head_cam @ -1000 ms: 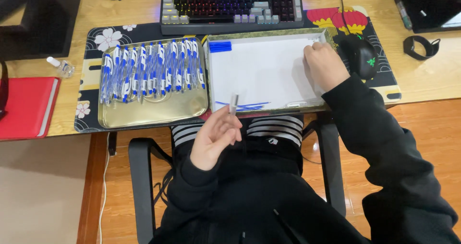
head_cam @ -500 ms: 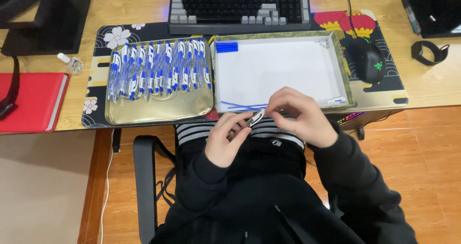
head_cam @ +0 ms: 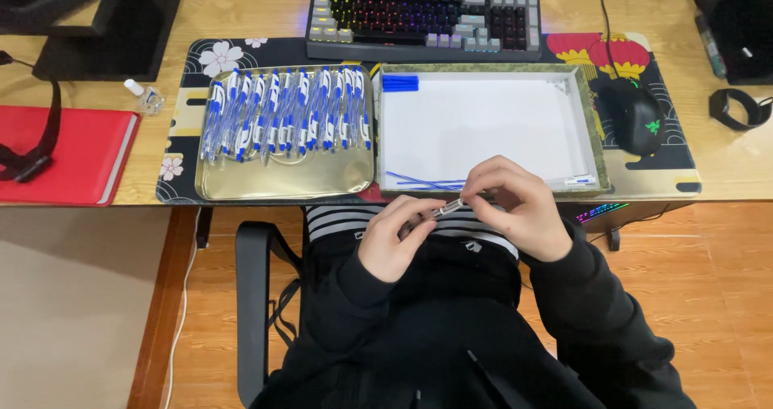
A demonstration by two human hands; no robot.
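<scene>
My left hand (head_cam: 396, 238) and my right hand (head_cam: 515, 208) meet over my lap, both pinching one clear pen barrel (head_cam: 451, 208) between their fingertips. Just beyond them lies a white-lined tray (head_cam: 592, 127) with several thin blue refills (head_cam: 423, 182) at its near edge, blue caps (head_cam: 400, 83) in its far left corner and a small white-blue piece (head_cam: 580, 180) at its near right. Left of it, a gold metal tray (head_cam: 282, 185) holds a row of several blue-and-white pens (head_cam: 282, 115).
A lit keyboard (head_cam: 427, 18) sits behind the trays and a black mouse (head_cam: 636, 115) to the right on a patterned desk mat (head_cam: 185, 95). A red notebook (head_cam: 68, 155) with a black strap, a small bottle (head_cam: 141, 95), a wristband (head_cam: 737, 107) and dark stands lie around.
My right hand left the white tray's right edge and came down to my left hand. Both hands now hold the pen barrel over my lap.
</scene>
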